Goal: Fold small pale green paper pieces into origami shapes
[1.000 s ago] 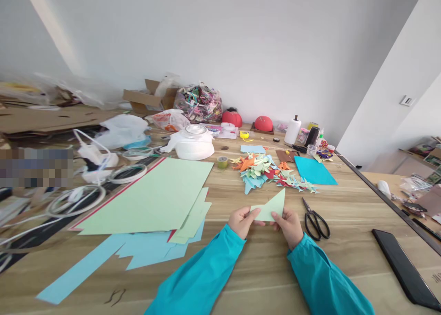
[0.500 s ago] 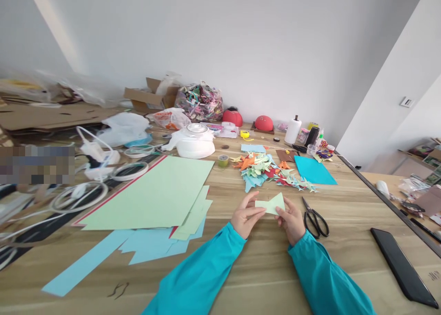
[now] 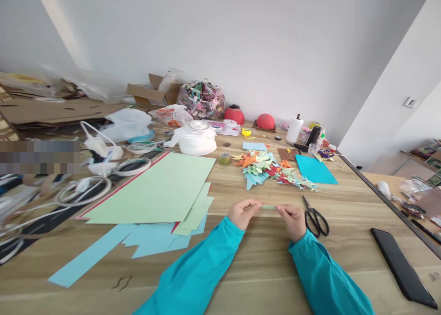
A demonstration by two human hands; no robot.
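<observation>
The left hand (image 3: 244,212) and the right hand (image 3: 292,219) held a small pale green folded paper piece (image 3: 268,207) between them, low over the light wooden tabletop (image 3: 262,269) and just left of the black-handled steel scissors (image 3: 315,216). Each grip was pinched closed on one end of the piece, thumb against fingertips. The paper showed edge-on as a thin band, so its folds could not be read.

The likeliest slip was in the paper itself. With both ends pinched and the middle unsupported, a pull from either hand could probably tear it along a crease. An uneven pinch could set the fold crooked.

The right hand sat very near the scissors, so a small outward swing of the knuckles or the teal sleeve could knock them across the wood. Beyond the scissors lay a heap of small folded paper shapes in green, blue, orange and red (image 3: 268,169), light enough that a reaching arm could scatter them. Well left of the scissors, the large pale green paper sheet (image 3: 161,191) lay loose, and the left sleeve could drag it.
</observation>
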